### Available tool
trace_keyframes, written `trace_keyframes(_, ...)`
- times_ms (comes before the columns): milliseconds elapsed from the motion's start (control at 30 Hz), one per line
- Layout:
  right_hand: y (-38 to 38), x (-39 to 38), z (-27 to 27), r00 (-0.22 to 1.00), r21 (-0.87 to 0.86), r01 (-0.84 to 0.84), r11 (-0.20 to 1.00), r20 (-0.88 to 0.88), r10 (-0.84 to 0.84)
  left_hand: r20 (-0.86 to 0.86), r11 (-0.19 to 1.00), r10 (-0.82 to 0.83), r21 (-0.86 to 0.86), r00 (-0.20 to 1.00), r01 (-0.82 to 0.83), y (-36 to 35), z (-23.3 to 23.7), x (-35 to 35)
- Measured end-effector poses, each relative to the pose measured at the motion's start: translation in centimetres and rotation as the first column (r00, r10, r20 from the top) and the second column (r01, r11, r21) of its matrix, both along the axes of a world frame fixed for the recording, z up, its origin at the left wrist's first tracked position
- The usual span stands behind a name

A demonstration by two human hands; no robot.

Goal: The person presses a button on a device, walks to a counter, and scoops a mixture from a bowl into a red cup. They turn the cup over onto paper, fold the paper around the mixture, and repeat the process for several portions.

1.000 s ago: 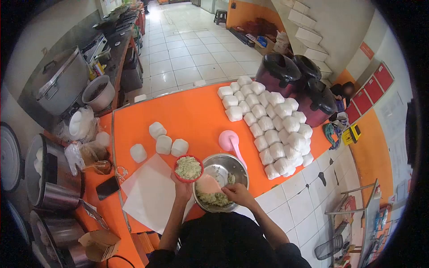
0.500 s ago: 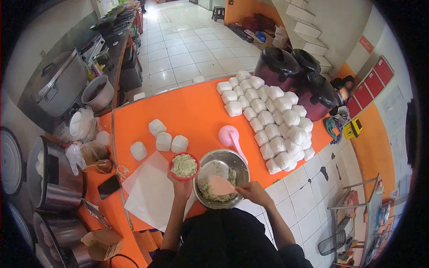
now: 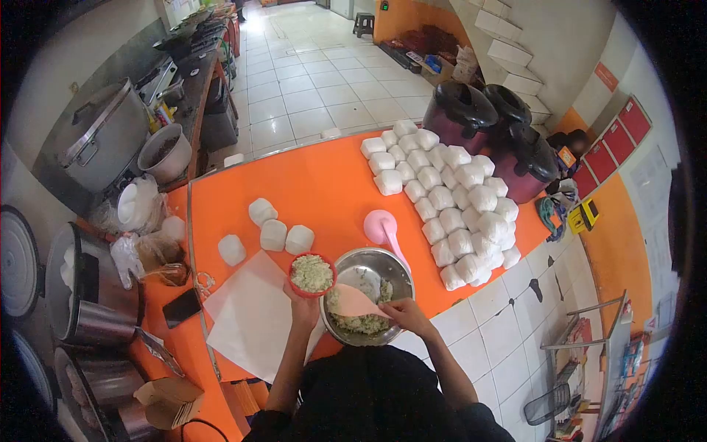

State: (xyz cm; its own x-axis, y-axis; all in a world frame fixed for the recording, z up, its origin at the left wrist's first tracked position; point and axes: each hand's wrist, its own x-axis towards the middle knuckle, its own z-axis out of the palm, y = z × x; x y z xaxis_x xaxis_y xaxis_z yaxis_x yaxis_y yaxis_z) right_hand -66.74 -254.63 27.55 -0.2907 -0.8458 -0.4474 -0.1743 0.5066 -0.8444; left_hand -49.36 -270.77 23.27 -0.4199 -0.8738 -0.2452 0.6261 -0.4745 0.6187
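One head-worn camera looks steeply down and forward across the orange worktop through a fisheye lens (dark corners ring the frame). The steel bowl lies close beneath, low centre; the tiled floor recedes towards the top.

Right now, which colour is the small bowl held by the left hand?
The small bowl is red; head view.

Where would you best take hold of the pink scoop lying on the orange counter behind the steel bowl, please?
Grip the pink scoop by its slim handle, coming from above on the right. It lies flat, round head away from the person, and the handle slants back to the steel bowl's right rim, clear of the white packets.
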Motion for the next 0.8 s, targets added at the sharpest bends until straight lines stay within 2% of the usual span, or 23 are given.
trace_keyframes(33, 0.4, -0.4, -0.3, 0.996, 0.001, 0.03, 1.0, 0.079, -0.03, -0.002, 1.0, 0.002, -0.004, 1.0, -0.002, -0.3, -0.5, 0.1)
trace_keyframes(100, 1.5, -1.4, -1.4, 0.967, 0.011, 0.085, 0.996, 0.238, -0.085, 0.058, 0.992, 0.028, -0.126, 0.998, -0.02, -1.0, -2.9, 0.4)
trace_keyframes(167, 2.2, -2.1, -1.2, 0.978, -0.056, 0.089, 0.994, 0.196, -0.077, 0.232, 0.953, 0.086, -0.304, 0.969, -0.012, -0.9, -2.6, 0.5)
trace_keyframes(233, 2.5, -2.6, -0.7, 0.978, -0.126, 0.095, 0.987, 0.198, -0.068, 0.478, 0.855, 0.207, -0.513, 0.854, 0.08, -0.4, -1.9, 0.5)
trace_keyframes(300, 2.6, -3.0, 0.0, 0.968, -0.198, 0.102, 0.975, 0.245, -0.051, 0.406, 0.884, 0.221, -0.467, 0.887, -0.007, -1.0, -2.2, 0.2)
trace_keyframes(333, 2.4, -2.8, 0.6, 0.977, -0.257, 0.133, 0.957, 0.194, -0.084, 0.371, 0.897, 0.232, -0.44, 0.899, -0.049, -1.3, -2.4, 0.1)
trace_keyframes(400, 1.6, -1.2, 2.2, 0.984, -0.373, 0.174, 0.911, 0.1, -0.147, 0.31, 0.939, 0.042, -0.336, 0.95, 0.069, -1.4, -1.3, -0.1)
trace_keyframes(433, 1.3, -0.6, 2.5, 0.986, -0.371, 0.153, 0.916, 0.002, -0.164, 0.271, 0.949, -0.05, -0.288, 0.961, 0.13, -1.5, -0.5, -0.1)
trace_keyframes(533, 0.5, 1.8, 3.9, 0.928, -0.377, 0.063, 0.924, -0.318, -0.193, 0.317, 0.861, -0.068, -0.46, 0.946, 0.215, -0.4, 1.6, -1.8)
trace_keyframes(600, 0.3, 4.2, 6.0, 0.82, -0.38, -0.042, 0.924, -0.541, -0.185, 0.448, 0.82, 0.001, -0.513, 0.894, 0.256, 0.8, 2.9, -2.7)
trace_keyframes(633, 0.5, 4.8, 6.4, 0.811, -0.348, -0.066, 0.935, -0.565, -0.153, 0.508, 0.798, 0.039, -0.534, 0.86, 0.279, 1.1, 3.3, -2.9)
trace_keyframes(700, 1.3, 5.7, 6.8, 0.789, -0.278, -0.112, 0.954, -0.609, -0.085, 0.489, 0.782, -0.027, -0.533, 0.872, 0.323, 1.4, 4.2, -3.0)
trace_keyframes(733, 1.8, 5.9, 6.4, 0.763, -0.161, -0.137, 0.977, -0.647, 0.0, 0.482, 0.772, -0.062, -0.532, 0.874, 0.348, 1.4, 4.5, -3.1)
trace_keyframes(800, 2.4, 5.5, 6.7, 0.772, -0.175, -0.156, 0.972, -0.635, 0.009, 0.52, 0.724, -0.074, -0.559, 0.851, 0.405, 1.4, 4.5, -3.0)
